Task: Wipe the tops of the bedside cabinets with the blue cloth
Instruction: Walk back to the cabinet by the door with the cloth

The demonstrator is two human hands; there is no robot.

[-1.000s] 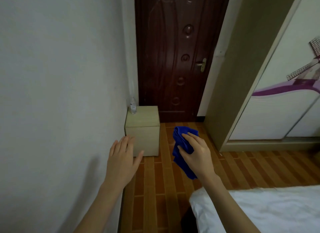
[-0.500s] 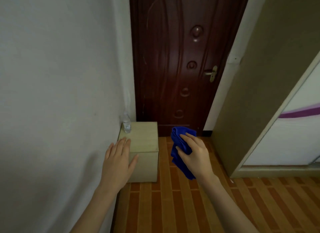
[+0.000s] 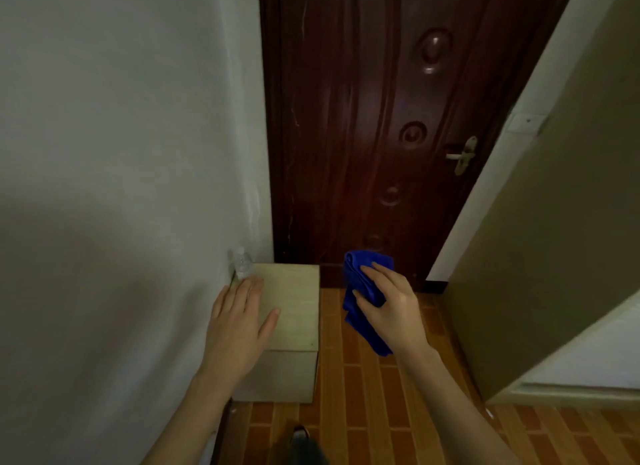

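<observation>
One bottle (image 3: 243,266) at cabinet (image 3: 298,312) back-left corner; right hand (image 3: 394,312) grips blue cloth (image 3: 367,258)

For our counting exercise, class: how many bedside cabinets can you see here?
1. The pale wooden box-shaped bedside cabinet stands in the corner between the white wall and the dark brown door. Others may lie outside the view.

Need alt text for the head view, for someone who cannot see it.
A right hand holds a bunched blue cloth beside a low bedside cabinet, while the open left hand reaches over its top. A small clear bottle stands at the cabinet's back corner by the wall; a dark wooden door is behind.
</observation>
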